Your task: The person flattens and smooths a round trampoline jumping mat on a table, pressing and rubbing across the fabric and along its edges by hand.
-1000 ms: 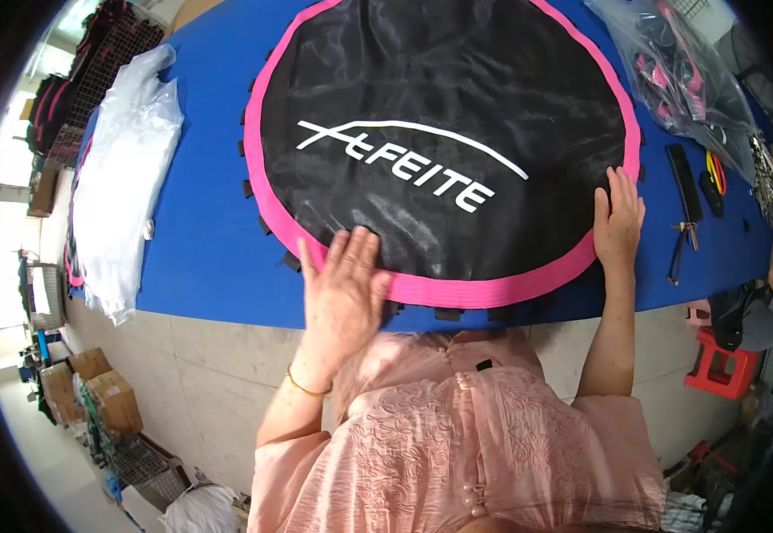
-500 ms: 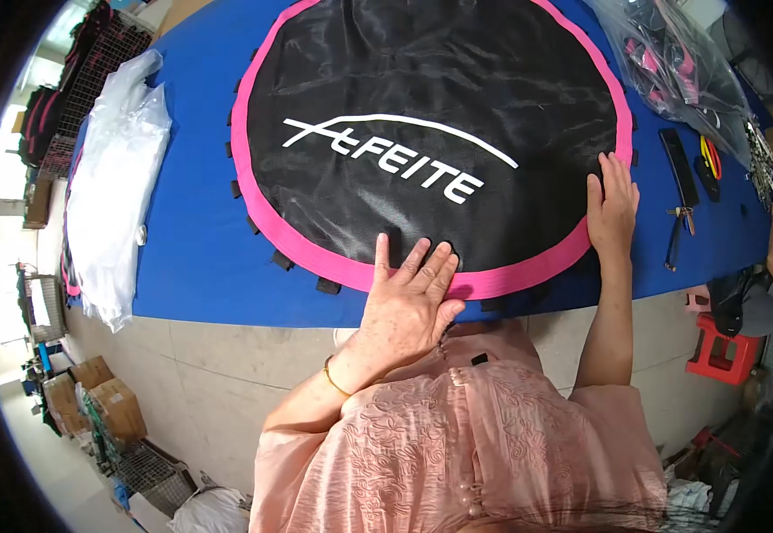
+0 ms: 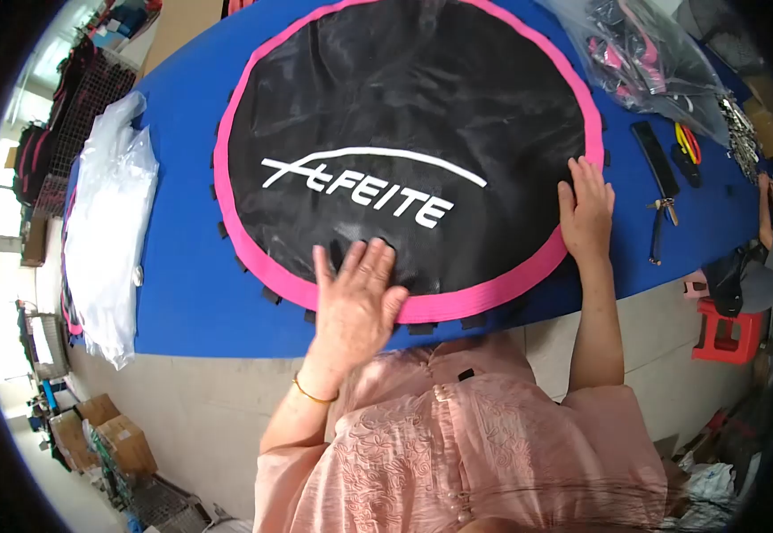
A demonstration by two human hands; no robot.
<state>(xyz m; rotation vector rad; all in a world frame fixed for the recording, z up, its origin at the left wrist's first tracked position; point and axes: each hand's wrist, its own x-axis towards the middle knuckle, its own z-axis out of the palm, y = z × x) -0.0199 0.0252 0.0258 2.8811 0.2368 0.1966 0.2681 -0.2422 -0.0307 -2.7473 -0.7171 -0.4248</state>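
A round black trampoline mat [image 3: 315,107] with a pink border, white "FEITE" lettering and small black tabs around its rim lies flat on a blue-covered table. My left hand [image 3: 355,302] rests palm down across the near border, fingers spread onto the black fabric below the lettering. On the right side of the mat, my right hand [image 3: 589,213] lies over the pink border with its fingers extended and thumb apart. Neither hand grips anything.
Clear plastic bags [image 3: 115,231] lie at the table's left edge. At the right are a plastic bag with pink-and-black items [image 3: 635,62], a black strip [image 3: 655,158], yellow-and-red-handled cutters [image 3: 687,147] and keys [image 3: 666,210]. A red stool [image 3: 726,333] stands beyond, near another person's arm [image 3: 766,209].
My left hand has slid left along the near border, its fingers still spread. My right hand stays on the right border. The whole view has shifted slightly.
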